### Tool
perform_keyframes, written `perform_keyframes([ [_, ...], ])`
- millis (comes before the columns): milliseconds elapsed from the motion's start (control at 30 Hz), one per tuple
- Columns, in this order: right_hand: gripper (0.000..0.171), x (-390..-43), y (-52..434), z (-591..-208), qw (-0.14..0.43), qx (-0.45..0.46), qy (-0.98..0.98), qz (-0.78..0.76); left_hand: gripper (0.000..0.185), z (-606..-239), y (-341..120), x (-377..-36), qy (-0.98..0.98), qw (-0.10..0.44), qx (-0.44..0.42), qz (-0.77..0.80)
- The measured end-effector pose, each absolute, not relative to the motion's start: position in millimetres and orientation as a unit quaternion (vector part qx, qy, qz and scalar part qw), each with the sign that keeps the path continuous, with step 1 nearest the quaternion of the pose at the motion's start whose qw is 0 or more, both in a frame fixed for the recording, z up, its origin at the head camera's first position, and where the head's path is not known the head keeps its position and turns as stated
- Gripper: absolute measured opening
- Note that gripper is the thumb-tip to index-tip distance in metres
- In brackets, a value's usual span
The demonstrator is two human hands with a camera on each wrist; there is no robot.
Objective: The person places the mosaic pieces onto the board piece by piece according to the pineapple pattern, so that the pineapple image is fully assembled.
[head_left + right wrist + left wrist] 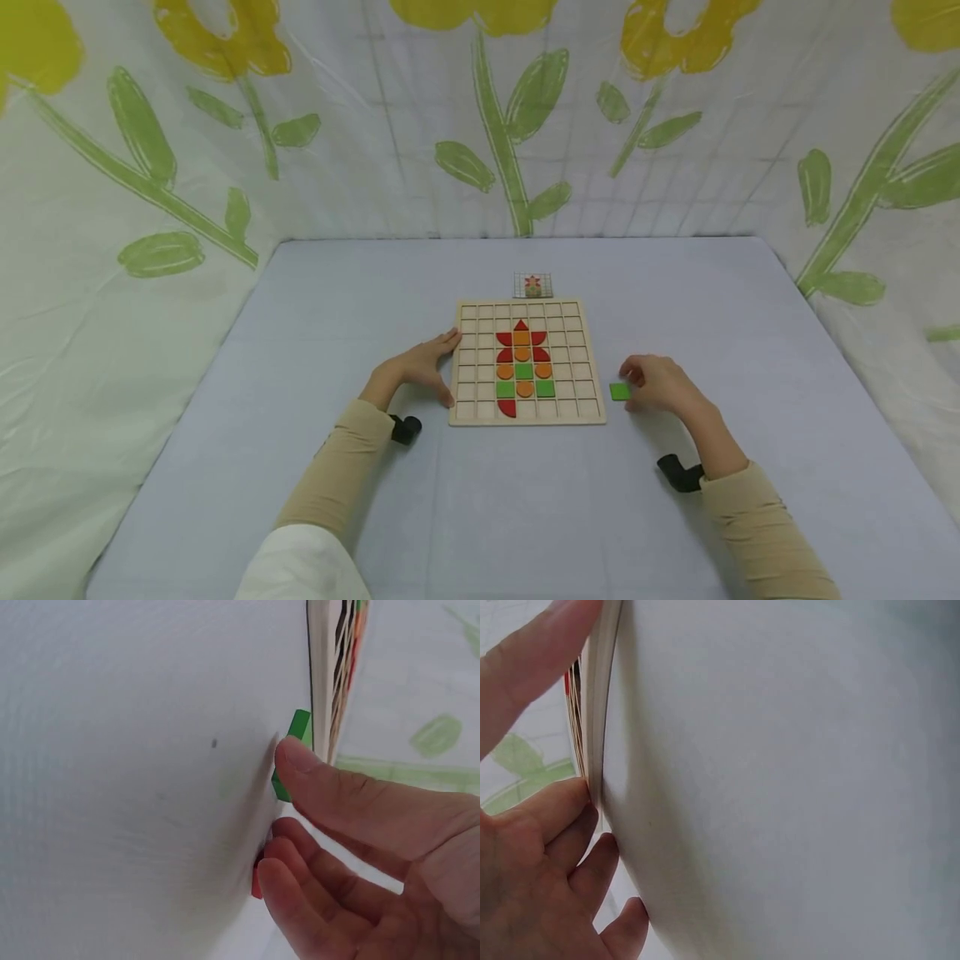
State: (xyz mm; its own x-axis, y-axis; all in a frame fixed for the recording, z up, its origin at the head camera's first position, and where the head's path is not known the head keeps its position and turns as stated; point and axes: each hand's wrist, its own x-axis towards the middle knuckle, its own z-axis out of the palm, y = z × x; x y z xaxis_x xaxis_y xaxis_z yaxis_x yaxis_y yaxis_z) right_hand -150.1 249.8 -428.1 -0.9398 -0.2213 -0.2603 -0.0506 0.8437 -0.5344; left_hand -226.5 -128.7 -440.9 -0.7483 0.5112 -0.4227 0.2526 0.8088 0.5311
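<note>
Right hand (660,385) touching green tile (619,392)

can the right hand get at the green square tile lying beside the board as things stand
Probably yes. The right hand already rests on the table with its thumb touching the green square tile, which lies flat just off the wooden board; nothing sits between them.

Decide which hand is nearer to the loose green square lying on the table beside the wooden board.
Right. The right hand touches the green square with its fingertips, just right of the wooden board. The left hand rests against the board's opposite, left edge.
</note>
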Motion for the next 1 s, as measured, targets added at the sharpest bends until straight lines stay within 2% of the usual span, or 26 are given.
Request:
perform_keyframes([
  [567,0.02,-150.8,252.6,-433.5,0.143,-0.121,0.946,-0.265,0.115,-441.0,-128.8,-227.8,0.907,0.284,0.218,0.222],
  [833,0.026,-150.6,251.5,-433.0,0.141,-0.114,0.948,-0.263,0.116,-440.9,-128.8,-227.6,0.907,0.285,0.213,0.224],
  [1000,0.023,-150.5,250.4,-432.6,0.132,-0.11,0.953,-0.248,0.116,-442.5,-129.1,-227.5,0.906,0.285,0.213,0.229],
])
